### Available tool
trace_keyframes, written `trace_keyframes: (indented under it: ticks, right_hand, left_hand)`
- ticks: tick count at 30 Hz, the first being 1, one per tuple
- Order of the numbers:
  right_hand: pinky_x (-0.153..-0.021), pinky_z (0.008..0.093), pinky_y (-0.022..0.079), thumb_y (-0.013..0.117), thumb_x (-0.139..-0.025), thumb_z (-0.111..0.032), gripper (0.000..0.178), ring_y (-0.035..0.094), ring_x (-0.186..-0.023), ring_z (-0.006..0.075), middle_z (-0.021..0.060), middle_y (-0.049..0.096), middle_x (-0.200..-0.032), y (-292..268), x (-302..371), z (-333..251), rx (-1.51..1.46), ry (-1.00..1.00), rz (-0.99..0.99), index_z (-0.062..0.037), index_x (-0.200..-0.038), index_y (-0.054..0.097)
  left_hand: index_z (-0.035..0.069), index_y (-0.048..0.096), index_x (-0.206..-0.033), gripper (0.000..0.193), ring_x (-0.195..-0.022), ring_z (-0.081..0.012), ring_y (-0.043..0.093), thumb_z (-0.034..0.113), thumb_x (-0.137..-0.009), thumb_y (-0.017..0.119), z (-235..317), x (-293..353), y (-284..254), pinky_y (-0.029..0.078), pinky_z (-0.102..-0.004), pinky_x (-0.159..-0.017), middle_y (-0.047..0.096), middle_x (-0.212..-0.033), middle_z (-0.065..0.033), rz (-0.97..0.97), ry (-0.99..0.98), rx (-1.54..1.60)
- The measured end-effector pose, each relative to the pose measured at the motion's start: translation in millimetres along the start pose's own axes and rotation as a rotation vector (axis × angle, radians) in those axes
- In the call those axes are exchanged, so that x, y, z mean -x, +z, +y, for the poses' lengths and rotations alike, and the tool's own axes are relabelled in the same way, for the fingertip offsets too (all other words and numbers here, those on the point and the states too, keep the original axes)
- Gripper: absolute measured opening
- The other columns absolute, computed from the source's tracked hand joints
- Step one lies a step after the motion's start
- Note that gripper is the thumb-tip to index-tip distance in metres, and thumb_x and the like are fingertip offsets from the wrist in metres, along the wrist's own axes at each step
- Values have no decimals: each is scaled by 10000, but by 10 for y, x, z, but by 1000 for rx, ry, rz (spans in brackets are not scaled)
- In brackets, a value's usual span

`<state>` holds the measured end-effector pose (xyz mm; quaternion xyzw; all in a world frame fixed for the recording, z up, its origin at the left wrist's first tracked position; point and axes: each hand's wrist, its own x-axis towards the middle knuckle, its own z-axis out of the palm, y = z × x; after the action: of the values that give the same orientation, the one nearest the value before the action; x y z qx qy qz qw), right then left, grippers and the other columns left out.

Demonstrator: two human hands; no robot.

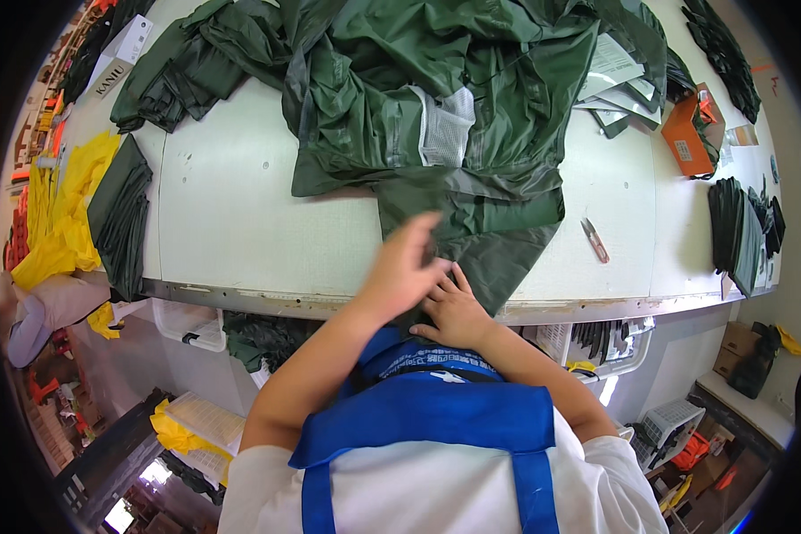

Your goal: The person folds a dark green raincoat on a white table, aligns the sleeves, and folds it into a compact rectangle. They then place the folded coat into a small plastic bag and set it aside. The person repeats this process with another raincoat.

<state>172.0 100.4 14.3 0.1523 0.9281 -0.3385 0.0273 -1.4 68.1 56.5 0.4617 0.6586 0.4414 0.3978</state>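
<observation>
A dark green rain garment [507, 98] is spread over the white table, with a white mesh patch [447, 126] showing at its middle. One of its flaps hangs toward me and is folded near the table's front edge. My right hand [456, 311] lies flat on this flap with fingers apart. Just above and left of it, my left hand [405, 269] hovers close to the fabric. Its fingers are smeared by motion, so their grip is unclear. Thread snips [596, 240] lie on the table to the right of the flap.
Folded green garments [123, 218] and yellow fabric [73, 209] lie at the left, near another person's arm [53, 311]. Flat printed packets [618, 84], an orange box [692, 133] and dark folded pieces [734, 233] are at the right. Plastic bins [190, 325] sit below the table edge.
</observation>
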Motion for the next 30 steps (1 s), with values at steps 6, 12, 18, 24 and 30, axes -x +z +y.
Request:
trace_keyframes:
  ticks: [6,12,18,24,30]
  right_hand:
    - [-861,399,430,715,-733,-55,383,553,-959,326,140,599,-1038,-324,415,521,-131,530,836,-16,-1091,586]
    - [-927,347,448,663,-848,-80,594,548,-1058,208,130,530,-1249,-589,421,1010,-1384,773,916,55,-1353,381]
    - [-1072,346,323,571,-879,-72,409,399,-1302,252,156,415,-1417,-698,65,553,-886,449,583,32,-1269,504]
    - [-1123,599,96,517,-892,-527,640,140,-1428,398,108,224,-1550,-451,-402,395,262,210,125,-223,-1441,392]
    - [-1132,567,140,551,-917,-298,487,216,-1410,380,122,370,-1475,-405,-300,614,16,121,143,-155,-1375,472]
  left_hand:
    - [74,469,-1348,630,-1043,-320,543,193,-784,722,-300,-345,472,445,-398,-891,520,-1184,-159,-254,173,-583]
    - [155,365,-1439,799,-1371,-380,262,436,-768,693,-484,14,411,185,-551,-1116,223,-1535,-149,-165,280,-867]
    - [167,493,-1353,647,-1230,-341,438,324,-761,703,-433,-456,233,360,-445,-1033,405,-1449,-114,-320,294,-657]
    - [74,388,-1420,555,-1184,-226,531,33,-874,481,-759,-803,-128,466,-326,-948,511,-1338,-113,-104,-330,827]
    - [140,564,-1211,454,-1077,-299,528,180,-779,699,-445,-563,-176,433,-426,-915,532,-1219,-97,-52,178,-653]
